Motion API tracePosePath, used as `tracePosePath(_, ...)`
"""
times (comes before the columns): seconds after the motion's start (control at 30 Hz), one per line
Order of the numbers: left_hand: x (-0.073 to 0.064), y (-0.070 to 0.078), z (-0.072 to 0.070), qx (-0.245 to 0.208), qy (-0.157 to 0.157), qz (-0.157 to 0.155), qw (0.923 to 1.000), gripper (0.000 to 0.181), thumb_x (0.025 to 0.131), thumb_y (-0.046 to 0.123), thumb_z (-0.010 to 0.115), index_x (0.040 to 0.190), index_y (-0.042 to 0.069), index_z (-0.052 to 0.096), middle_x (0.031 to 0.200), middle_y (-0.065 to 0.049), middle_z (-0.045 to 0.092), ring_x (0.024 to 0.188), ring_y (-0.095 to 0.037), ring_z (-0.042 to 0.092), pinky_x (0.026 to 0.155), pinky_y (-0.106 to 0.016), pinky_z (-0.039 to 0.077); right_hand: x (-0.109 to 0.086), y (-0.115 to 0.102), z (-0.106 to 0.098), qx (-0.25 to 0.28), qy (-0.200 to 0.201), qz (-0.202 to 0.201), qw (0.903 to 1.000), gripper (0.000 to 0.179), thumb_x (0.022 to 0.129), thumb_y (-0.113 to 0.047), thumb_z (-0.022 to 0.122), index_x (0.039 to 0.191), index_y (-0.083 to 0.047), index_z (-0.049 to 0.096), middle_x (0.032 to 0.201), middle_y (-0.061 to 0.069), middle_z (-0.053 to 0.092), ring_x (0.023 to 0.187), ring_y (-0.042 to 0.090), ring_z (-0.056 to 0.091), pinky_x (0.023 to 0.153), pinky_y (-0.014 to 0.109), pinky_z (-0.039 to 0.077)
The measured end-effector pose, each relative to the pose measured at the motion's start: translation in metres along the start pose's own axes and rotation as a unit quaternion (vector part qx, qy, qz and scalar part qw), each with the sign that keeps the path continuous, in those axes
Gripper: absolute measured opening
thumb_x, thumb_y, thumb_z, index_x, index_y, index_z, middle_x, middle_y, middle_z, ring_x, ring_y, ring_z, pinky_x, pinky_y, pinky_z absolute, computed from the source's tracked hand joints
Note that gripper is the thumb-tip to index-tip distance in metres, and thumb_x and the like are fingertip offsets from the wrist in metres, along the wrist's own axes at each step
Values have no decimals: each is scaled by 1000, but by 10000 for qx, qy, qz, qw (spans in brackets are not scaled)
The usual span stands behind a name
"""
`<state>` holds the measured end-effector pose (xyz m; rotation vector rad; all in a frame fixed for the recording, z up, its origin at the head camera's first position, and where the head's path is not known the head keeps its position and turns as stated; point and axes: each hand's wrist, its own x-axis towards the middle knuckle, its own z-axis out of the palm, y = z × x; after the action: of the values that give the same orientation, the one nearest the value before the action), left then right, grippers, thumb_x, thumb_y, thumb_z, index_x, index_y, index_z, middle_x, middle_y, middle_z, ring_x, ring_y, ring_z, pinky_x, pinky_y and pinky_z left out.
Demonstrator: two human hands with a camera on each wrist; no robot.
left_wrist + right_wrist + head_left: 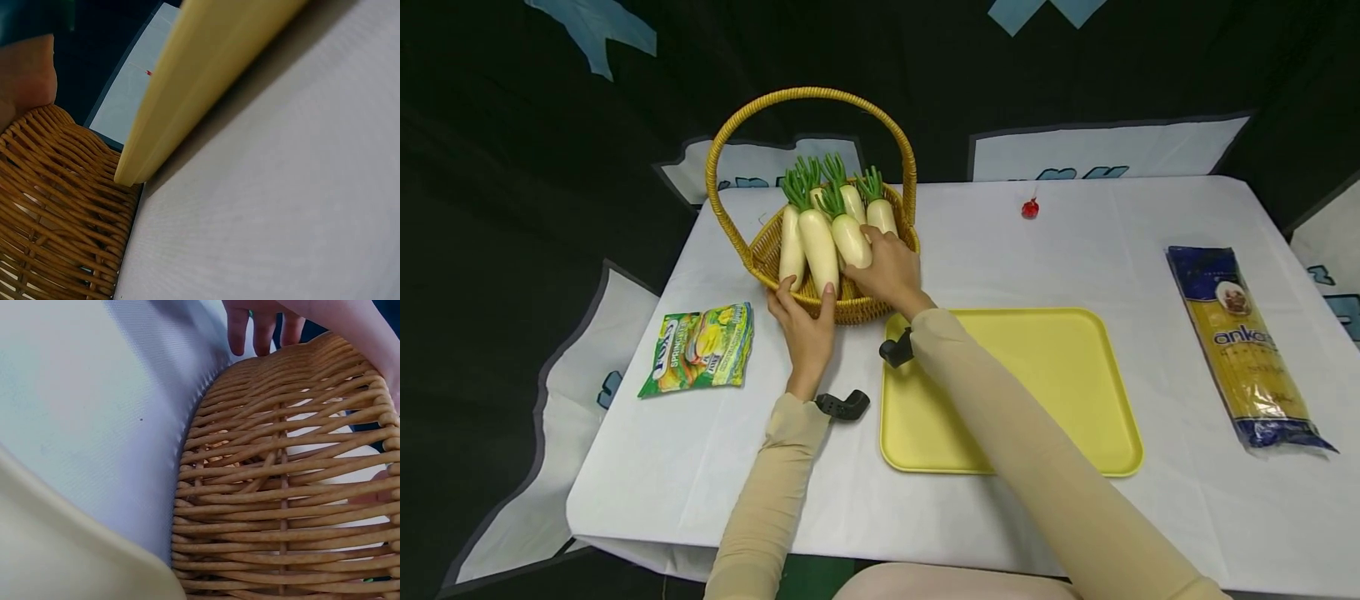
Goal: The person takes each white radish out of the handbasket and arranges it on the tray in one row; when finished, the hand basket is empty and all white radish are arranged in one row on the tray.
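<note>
A wicker basket (857,312) with a tall arched handle stands at the back left of the table, filled with several white radishes (817,242) with green stalks. My left hand (805,337) grips the basket's front rim; in the right wrist view, left-hand fingers (262,331) hang along its outer side. Reaching over the right side of the rim, my right hand (889,268) holds the lower part of a white radish (852,240) that lies over the others. Its fingertips are partly hidden among the radishes. The left wrist view shows the basket's woven wall (69,206) close up.
A yellow tray (1045,375) lies in front of the basket, beneath my right forearm. To the left is a green and yellow packet (703,348). A long spaghetti pack (1247,350) lies at the right. Near the back edge sits a small red round thing (1030,209).
</note>
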<state>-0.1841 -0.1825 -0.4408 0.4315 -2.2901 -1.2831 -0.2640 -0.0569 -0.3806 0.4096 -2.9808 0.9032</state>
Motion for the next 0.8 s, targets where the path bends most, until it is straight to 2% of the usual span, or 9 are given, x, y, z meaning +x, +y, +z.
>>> tracePosePath(0.3,-1,0,0,12,6,-8,10000,64,84,55,49,131,17,27,148,-22,-1,135,-40,18,106,-51,25,1,4,-2,675,142,-11,9976,71,74,-43,65,136,-21,38,114,3,61,96,18,59,79,36,47)
tracePosePath(0.5,-1,1,0,-11,-44,-45,10000,64,84,56,49,131,18,27,148,-23,-2,135,-41,15,106,-53,24,1,5,-5,1199,143,94,9926,70,75,-40,65,136,-22,38,115,3,61,98,18,59,81,36,46)
tracePosePath(0.67,0,0,0,-2,-48,-54,10000,66,84,56,50,131,18,26,148,-23,-1,135,-41,15,107,-53,23,-2,5,-10,2018,164,238,9790,69,76,-37,67,137,-23,38,118,4,60,102,19,59,83,36,46)
tracePosePath(0.8,-1,0,-1,4,-48,-57,10000,66,84,57,49,132,18,26,147,-22,0,134,-41,18,106,-53,24,-2,6,-13,2741,234,365,9607,66,78,-34,68,136,-23,39,117,5,58,98,18,58,80,32,47)
